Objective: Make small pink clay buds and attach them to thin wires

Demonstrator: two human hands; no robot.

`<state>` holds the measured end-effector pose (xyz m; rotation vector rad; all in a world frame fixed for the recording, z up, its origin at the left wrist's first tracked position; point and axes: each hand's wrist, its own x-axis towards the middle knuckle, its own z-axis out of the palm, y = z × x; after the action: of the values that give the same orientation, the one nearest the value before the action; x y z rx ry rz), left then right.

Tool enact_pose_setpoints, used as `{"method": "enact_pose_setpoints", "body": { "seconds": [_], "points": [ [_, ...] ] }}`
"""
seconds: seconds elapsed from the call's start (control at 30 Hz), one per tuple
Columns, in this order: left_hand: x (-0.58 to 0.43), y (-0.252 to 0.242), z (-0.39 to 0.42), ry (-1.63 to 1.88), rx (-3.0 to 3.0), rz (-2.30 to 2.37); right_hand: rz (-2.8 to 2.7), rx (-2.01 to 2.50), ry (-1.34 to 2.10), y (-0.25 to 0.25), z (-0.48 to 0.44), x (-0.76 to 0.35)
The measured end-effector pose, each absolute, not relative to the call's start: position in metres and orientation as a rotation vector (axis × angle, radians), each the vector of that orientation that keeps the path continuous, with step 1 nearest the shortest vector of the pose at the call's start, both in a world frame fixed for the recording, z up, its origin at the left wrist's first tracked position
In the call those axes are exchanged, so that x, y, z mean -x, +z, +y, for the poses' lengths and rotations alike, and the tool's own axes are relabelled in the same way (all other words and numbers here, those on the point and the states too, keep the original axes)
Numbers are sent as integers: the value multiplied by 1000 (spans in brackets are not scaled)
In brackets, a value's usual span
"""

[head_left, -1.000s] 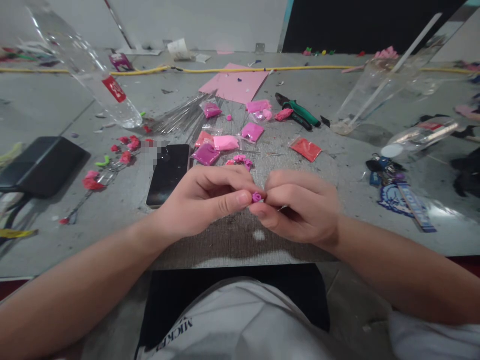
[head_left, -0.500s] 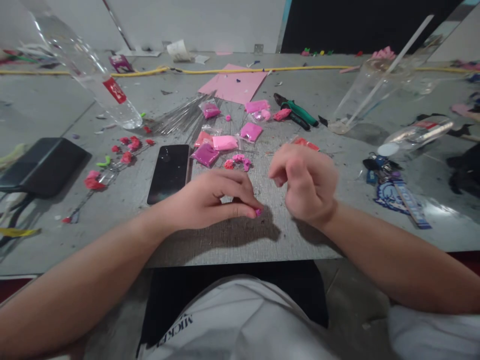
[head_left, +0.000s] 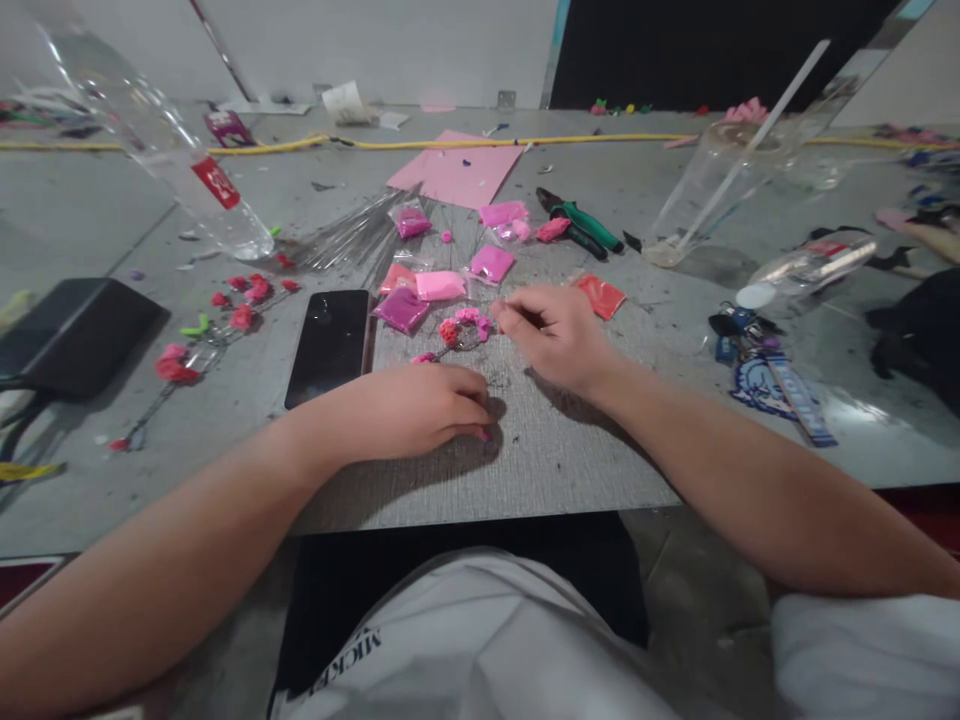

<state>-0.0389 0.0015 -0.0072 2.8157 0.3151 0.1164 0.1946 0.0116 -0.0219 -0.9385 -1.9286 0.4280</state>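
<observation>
My left hand point(head_left: 427, 410) rests low over the grey table, its fingertips pinched on a small magenta clay piece point(head_left: 485, 434). Farther back and to the right, my right hand point(head_left: 551, 330) is closed, its thumb and forefinger together beside a wire ring with pink and coral clay pieces point(head_left: 472, 318). Whatever those fingertips hold, if anything, is too small to make out. Behind the ring lie bags of clay: purple point(head_left: 403, 310), light pink point(head_left: 441, 285) and bright pink point(head_left: 492, 263). A red bag point(head_left: 601, 296) is just beyond my right hand.
A black phone point(head_left: 328, 347) lies left of the bags. Green-handled pliers point(head_left: 581, 222), thin wires point(head_left: 352, 235) and a pink sheet point(head_left: 457, 170) are farther back. A tall bottle point(head_left: 165, 150) and red-flowered wire piece point(head_left: 244, 317) stand left; a cup with a straw point(head_left: 701, 190) is right.
My right hand has moved left and away from me, up to the wire ring. My left hand has shifted slightly left, still with the magenta piece. The whole view has shifted a little.
</observation>
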Motion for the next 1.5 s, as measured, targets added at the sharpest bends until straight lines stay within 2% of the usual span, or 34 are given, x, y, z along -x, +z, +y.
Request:
{"method": "enact_pose_setpoints", "body": {
  "seconds": [0.17,0.4,0.57,0.8,0.9,1.17,1.5],
  "points": [
    [40,-2,2,110,-2833,374,-1953,939,379,-21,13,-196],
    [40,-6,7,355,-2963,747,-2073,982,409,-23,16,-198],
    [35,-13,8,366,-2975,831,-2091,985,394,-24,15,-197],
    [33,-1,3,921,-2361,1048,-1964,950,459,-17,8,-194],
    [32,0,0,1037,-2243,1084,-2008,899,537,-18,3,-193],
    [34,-5,1,1098,-2483,999,-2024,845,541,-18,1,-190],
    [31,-7,-2,1137,-2534,969,-1744,1033,908,-19,-4,-184]
  ]
}}
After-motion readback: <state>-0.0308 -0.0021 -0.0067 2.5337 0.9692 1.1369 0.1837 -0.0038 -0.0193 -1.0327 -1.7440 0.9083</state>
